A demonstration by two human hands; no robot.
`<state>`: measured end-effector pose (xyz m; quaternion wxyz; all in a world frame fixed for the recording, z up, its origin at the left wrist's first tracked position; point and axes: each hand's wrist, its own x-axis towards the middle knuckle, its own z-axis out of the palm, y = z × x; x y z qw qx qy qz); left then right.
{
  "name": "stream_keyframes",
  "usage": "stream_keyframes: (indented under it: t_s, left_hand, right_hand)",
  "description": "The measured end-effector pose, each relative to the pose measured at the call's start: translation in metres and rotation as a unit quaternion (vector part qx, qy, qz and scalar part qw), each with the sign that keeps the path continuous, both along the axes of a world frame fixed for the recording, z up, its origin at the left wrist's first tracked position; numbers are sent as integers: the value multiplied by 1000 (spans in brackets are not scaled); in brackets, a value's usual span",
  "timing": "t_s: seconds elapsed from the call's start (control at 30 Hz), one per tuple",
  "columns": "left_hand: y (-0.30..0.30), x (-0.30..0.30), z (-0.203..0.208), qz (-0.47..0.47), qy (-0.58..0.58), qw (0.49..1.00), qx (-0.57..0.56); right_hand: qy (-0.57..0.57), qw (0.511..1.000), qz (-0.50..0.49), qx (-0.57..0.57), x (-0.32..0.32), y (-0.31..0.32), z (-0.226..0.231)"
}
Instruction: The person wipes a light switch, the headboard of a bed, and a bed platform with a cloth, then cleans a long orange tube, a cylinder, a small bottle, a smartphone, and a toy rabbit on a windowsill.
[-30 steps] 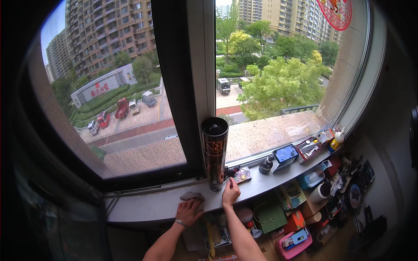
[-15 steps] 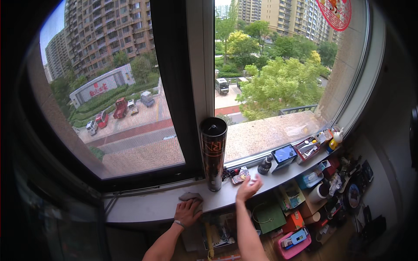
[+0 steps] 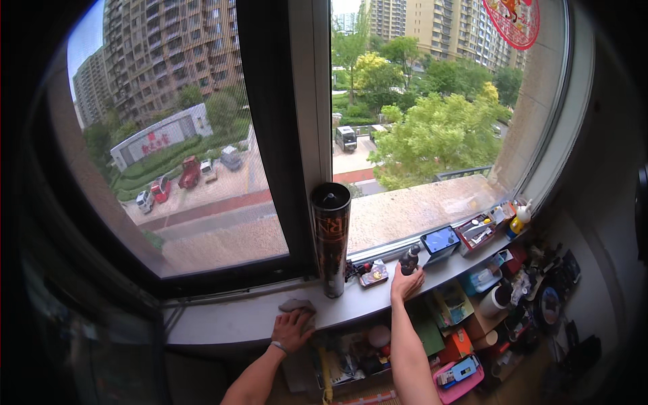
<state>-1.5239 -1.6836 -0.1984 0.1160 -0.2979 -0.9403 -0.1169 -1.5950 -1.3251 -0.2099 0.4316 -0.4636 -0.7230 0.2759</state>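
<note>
On the white windowsill [image 3: 223, 322] my left hand [image 3: 291, 331] has its fingers curled over a grey cloth [image 3: 297, 306], pressing it to the surface. My right hand [image 3: 407, 283] is wrapped around the lower part of a small dark bottle-shaped object [image 3: 409, 257], which stands upright on the sill. Between my hands a tall black cylinder [image 3: 332, 243] with orange lettering stands against the window frame. Beside it lie a small clear packet [image 3: 374, 273] and a small dark red item [image 3: 354, 269].
Right along the sill stand a dark box with a screen-like face [image 3: 440, 240], a red tray of small items [image 3: 478, 230] and a yellow-and-white figurine [image 3: 518, 221]. Below are cluttered shelves, with a pink basket [image 3: 479, 378] and an orange box [image 3: 455, 345].
My right hand has moved right from near the clear packet and closed around the dark bottle-shaped object. My left hand stays on the cloth in about the same spot.
</note>
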Motion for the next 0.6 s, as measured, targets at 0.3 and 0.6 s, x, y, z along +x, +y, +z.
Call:
stream_keyframes:
  t_s: [0.3, 0.6]
  left_hand:
    - [3, 1, -2, -8, -34, 999, 1]
    - [-5, -7, -2, -11, -89, 994, 55]
  right_hand:
    - [251, 928, 210, -176, 115, -41, -14]
    - [398, 671, 389, -490, 241, -130, 70]
